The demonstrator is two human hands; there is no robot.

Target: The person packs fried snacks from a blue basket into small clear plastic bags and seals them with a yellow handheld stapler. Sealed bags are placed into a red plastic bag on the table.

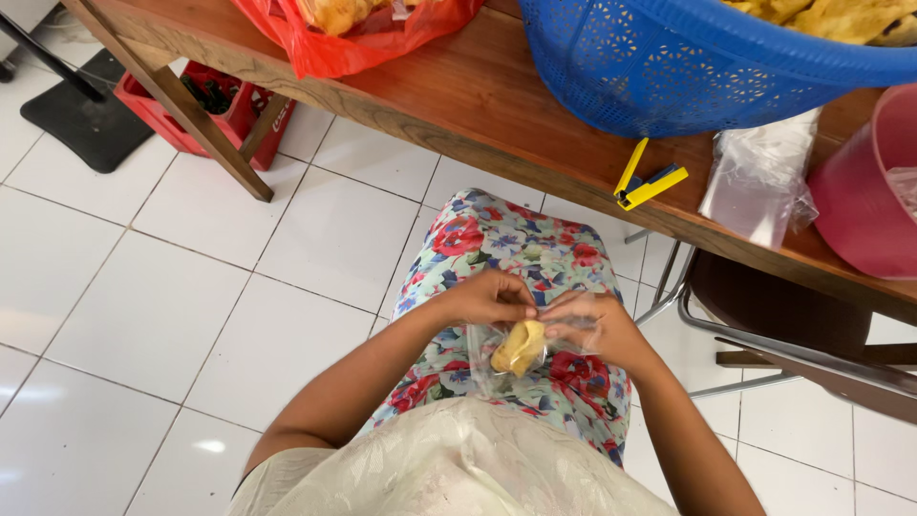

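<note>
Over my lap, both hands hold a small clear plastic bag with a yellow fried snack piece inside. My left hand pinches the bag's top edge from the left. My right hand grips the same top edge from the right, partly behind the plastic. The bag hangs down between the two hands above my floral skirt.
A wooden table runs across the top with a blue perforated basket of yellow snacks, a red plastic bag, a yellow stapler, a stack of clear bags and a pink bucket. A chair stands at right, a red crate under the table.
</note>
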